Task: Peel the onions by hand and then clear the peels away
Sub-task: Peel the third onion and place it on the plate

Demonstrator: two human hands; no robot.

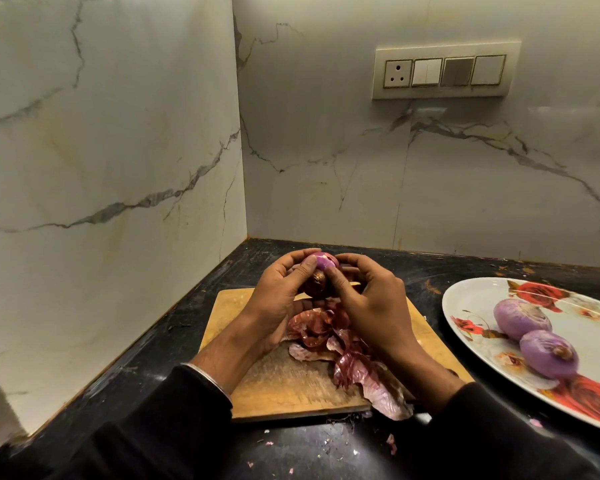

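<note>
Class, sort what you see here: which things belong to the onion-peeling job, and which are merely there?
Belong: onion in both hands, left hand, right hand, peel pile, cutting board, two peeled onions, flowered plate.
Merely there: switch panel, marble wall.

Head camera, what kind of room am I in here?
Most likely a home kitchen: a dark counter set in a marble-look wall corner, a wooden board with onion peels, and peeled onions on a flowered plate.

One head-worn view; looks forward and down, close over the cutting board [284,379]; faces a wall corner.
</note>
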